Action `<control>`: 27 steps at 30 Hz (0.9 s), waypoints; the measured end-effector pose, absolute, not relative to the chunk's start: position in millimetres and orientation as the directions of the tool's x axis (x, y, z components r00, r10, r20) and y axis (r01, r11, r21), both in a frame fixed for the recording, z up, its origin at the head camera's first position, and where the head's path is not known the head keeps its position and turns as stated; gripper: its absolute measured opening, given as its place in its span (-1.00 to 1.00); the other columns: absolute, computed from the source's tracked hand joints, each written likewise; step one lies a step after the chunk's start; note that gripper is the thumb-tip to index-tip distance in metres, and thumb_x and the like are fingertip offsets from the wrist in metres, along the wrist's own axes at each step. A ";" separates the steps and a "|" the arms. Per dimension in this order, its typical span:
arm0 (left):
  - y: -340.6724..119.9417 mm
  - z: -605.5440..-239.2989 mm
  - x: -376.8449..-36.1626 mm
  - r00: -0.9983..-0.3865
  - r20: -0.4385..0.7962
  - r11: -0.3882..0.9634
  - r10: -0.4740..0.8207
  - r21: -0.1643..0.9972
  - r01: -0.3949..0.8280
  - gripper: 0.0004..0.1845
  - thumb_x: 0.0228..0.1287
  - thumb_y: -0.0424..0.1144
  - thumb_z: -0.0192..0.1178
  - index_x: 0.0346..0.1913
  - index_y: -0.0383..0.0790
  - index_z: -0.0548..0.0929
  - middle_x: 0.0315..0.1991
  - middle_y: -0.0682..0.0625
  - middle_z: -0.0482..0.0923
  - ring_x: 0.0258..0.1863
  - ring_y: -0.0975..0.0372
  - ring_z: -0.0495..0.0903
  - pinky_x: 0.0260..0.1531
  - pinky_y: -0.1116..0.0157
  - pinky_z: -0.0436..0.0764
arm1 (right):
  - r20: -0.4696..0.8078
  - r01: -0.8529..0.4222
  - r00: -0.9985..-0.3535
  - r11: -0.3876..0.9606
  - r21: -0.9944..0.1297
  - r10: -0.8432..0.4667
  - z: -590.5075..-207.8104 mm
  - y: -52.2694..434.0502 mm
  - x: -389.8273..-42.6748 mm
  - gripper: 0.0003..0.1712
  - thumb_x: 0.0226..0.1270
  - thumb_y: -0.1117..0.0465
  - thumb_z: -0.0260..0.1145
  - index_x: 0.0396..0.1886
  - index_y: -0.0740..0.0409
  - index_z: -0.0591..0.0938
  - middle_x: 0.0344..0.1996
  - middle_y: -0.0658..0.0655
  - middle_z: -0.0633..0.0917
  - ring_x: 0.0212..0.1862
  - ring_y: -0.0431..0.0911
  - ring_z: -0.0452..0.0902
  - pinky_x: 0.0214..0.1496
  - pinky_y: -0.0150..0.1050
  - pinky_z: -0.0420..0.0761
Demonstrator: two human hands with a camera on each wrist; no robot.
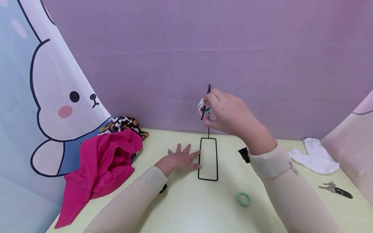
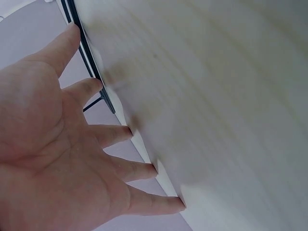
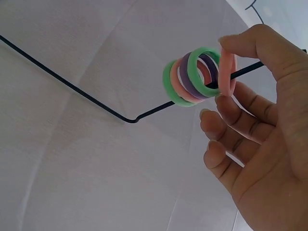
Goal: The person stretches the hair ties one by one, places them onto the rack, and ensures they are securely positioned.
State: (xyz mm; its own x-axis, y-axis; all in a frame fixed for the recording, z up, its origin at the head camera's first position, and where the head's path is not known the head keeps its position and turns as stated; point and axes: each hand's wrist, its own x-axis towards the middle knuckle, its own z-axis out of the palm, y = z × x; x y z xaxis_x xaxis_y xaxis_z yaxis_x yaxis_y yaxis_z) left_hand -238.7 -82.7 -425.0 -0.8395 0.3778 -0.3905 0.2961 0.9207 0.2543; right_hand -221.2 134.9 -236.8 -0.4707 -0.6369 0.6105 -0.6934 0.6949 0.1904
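My right hand pinches a pink hair tie between thumb and fingers, with the arm of a black wire stand passing through it. Beside that tie, several green, pink and purple hair ties hang on the same arm; a green hair tie is nearest. My left hand lies palm down with fingers spread. Its thumb and index fingertip touch the left side of the stand's rectangular base. Another green hair tie lies on the table, right of the base and nearer to me.
A bright pink cloth lies heaped at the left, with a patterned cloth behind it. To the right are white socks and keys with a black fob. A purple curtain hangs behind the table.
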 end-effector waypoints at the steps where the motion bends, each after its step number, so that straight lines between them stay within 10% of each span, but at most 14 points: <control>1: -82.8 -424.9 -238.7 -0.839 -0.391 0.921 0.378 0.254 0.296 -0.18 0.51 0.47 0.00 0.72 0.46 0.04 0.82 -0.07 -0.28 0.75 -0.34 -0.37 0.52 -0.60 -0.15 | 0.608 -0.691 -0.480 0.700 0.182 -0.632 -236.6 136.2 -219.9 -0.56 0.25 0.17 0.48 0.06 0.25 0.60 -0.16 0.13 0.65 -0.34 0.05 0.56 -0.26 -0.08 0.67; 15: -84.0 -429.2 -241.5 -0.839 -0.395 0.922 0.376 0.253 0.294 -0.18 0.50 0.48 0.01 0.71 0.52 0.00 0.82 -0.05 -0.30 0.76 -0.33 -0.38 0.53 -0.60 -0.20 | 0.527 -0.718 -0.648 0.673 -0.179 -0.550 -253.6 196.6 -172.2 -0.39 0.29 0.14 0.60 0.28 0.12 0.59 -0.10 -0.01 0.65 -0.20 -0.23 0.52 -0.23 -0.26 0.57; 27: -86.4 -433.1 -243.6 -0.837 -0.383 0.916 0.392 0.247 0.316 -0.16 0.49 0.52 -0.04 0.71 0.51 -0.02 0.82 -0.05 -0.32 0.75 -0.34 -0.39 0.53 -0.60 -0.17 | 0.124 -0.638 -0.754 0.675 -0.369 -0.645 -339.3 252.1 -150.1 -0.43 0.37 0.04 0.55 0.29 0.00 0.56 -0.07 -0.12 0.63 -0.23 -0.38 0.48 -0.30 -0.41 0.52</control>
